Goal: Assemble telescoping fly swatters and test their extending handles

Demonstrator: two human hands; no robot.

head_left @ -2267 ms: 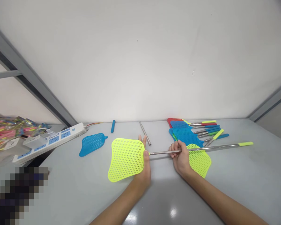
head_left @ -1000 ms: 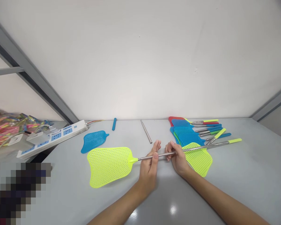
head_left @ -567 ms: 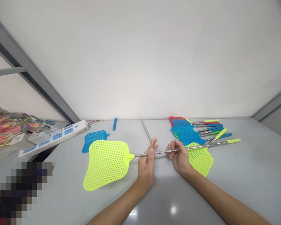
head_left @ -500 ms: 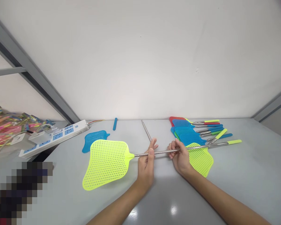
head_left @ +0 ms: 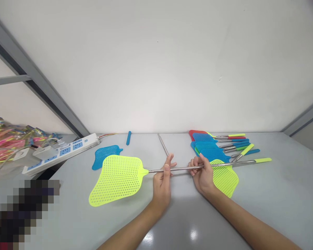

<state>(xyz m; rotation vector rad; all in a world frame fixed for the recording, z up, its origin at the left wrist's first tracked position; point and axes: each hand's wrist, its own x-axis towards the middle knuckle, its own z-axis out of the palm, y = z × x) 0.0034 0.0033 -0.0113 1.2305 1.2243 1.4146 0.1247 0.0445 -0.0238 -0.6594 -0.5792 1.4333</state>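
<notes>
Both my hands hold a lime-yellow plastic fly swatter [head_left: 116, 180] by its thin telescopic steel shaft [head_left: 182, 168], which runs level across the table. My left hand [head_left: 161, 184] pinches the shaft a little way from the mesh head. My right hand [head_left: 202, 175] grips it farther along, toward the yellow grip [head_left: 263, 160]. Behind and below my right hand lies a second yellow swatter head [head_left: 224, 178], partly hidden by the shaft and my hand. A bare steel rod [head_left: 163, 144] lies just beyond my left hand.
On the grey table [head_left: 276, 191] lie a blue swatter head [head_left: 105, 156], a blue handle [head_left: 128, 138], and a pile of blue and red heads [head_left: 206, 146] beside several coloured-grip shafts [head_left: 233, 142]. A white power strip [head_left: 65, 152] and colourful packets [head_left: 5, 142] sit left.
My left hand has let go of the yellow head and now pinches the shaft. The head has moved left and turned on its shaft, which now shows longer between head and hands.
</notes>
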